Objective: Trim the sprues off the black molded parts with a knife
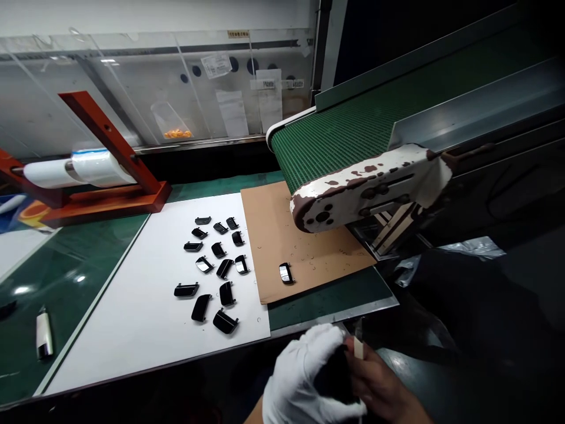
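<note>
At the bottom of the view, in front of the table edge, my left hand (300, 374) wears a white glove. Its fingers are closed around a black plastic part (333, 380), whose outline is mostly lost in shadow. Bare and close against that part, my right hand (382, 380) grips a small tool with a pale body (358, 348) and a thin dark tip pointing up; its exact kind is unclear. Several similar glossy black plastic parts (226, 293) lie spread over a white sheet (145, 318). One more black part (286, 273) rests on brown cardboard (271, 235).
A green conveyor belt (344, 138) ends above the cardboard, its worn white side plate (362, 182) jutting out. An orange stand (110, 203) carries film rolls (95, 168) at the left. A pale-handled tool (43, 334) lies on the green table top (83, 288). Clear panels stand behind.
</note>
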### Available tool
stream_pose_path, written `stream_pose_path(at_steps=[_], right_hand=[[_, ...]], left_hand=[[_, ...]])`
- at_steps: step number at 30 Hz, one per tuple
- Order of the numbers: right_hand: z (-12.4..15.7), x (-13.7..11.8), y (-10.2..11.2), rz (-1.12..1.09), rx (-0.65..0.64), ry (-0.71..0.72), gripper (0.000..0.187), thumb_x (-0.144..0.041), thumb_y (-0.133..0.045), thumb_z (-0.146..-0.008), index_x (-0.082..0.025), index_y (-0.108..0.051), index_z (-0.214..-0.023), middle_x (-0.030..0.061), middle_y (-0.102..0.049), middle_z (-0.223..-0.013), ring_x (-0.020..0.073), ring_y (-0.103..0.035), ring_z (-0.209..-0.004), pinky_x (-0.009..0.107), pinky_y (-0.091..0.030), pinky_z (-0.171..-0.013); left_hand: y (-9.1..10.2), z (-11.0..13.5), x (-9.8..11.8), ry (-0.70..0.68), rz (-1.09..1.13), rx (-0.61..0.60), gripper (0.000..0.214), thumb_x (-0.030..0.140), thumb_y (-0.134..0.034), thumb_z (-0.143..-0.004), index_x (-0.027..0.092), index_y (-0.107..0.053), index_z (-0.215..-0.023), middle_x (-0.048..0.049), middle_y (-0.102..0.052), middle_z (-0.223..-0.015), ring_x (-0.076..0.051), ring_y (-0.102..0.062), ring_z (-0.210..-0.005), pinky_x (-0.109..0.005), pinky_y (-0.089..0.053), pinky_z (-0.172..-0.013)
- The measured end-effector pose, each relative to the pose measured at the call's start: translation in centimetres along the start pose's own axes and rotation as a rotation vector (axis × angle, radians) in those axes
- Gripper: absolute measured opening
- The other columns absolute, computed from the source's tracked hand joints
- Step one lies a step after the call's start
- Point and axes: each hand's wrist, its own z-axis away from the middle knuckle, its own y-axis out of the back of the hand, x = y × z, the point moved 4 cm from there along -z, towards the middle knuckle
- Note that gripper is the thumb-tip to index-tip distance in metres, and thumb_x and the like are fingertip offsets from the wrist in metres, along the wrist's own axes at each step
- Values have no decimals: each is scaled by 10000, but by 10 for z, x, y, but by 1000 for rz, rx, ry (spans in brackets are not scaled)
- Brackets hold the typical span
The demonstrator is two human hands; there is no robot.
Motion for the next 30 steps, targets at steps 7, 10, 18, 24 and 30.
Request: stream_pose_path(at_steps=[7, 10, 18, 24, 30], right_hand=[[30, -48, 17, 385, 304, 137, 401, -513, -775, -711, -146, -741, -872, 61, -740, -681, 93, -556, -503, 206, -415, -491], [32, -53, 18, 556, 350, 137, 390, -512, -723, -746, -144, -757, -872, 87, -766, -724, 219, -694, -740, 292, -502, -708], [48, -51, 20, 957, 565, 194, 375, -585, -584, -779, -250, -754, -781, 97, -768, -753, 304, -698, -702, 355, -483, -602], [106, -137, 106, 1246, 1298, 129, 599, -673, -477, -820, -217, -718, -1125, 179, -738, -769, 301, -628, -529, 441, -472, -565], [90, -160, 165, 1132, 1227, 190, 828, -714, -448, -810, -66, -569, -1312, 243, -704, -840, 346, -616, -649, 513, -422, -624]], left_hand=[[-7, 7, -14, 79, -281, -205, 875, 255, -861, -592, 174, -429, -1349, -127, -694, -1199, -328, -644, -1141, -379, -594, -914], [-20, 7, -13, 70, -344, -299, 806, 160, -774, -641, 123, -396, -1352, -129, -713, -1150, -350, -626, -1160, -442, -573, -948], [-51, 0, -27, 63, -361, -414, 728, 5, -626, -664, 83, -402, -1352, -197, -688, -1182, -330, -641, -1144, -489, -514, -1006], [-18, -16, -30, 204, -165, -270, 844, 345, -850, -680, 224, -420, -1396, -142, -650, -1276, -355, -603, -1191, -470, -579, -915], [1, -34, -20, 312, 225, -71, 763, 573, -754, -724, 263, -479, -1364, -70, -683, -1212, -245, -678, -1082, -362, -559, -961]])
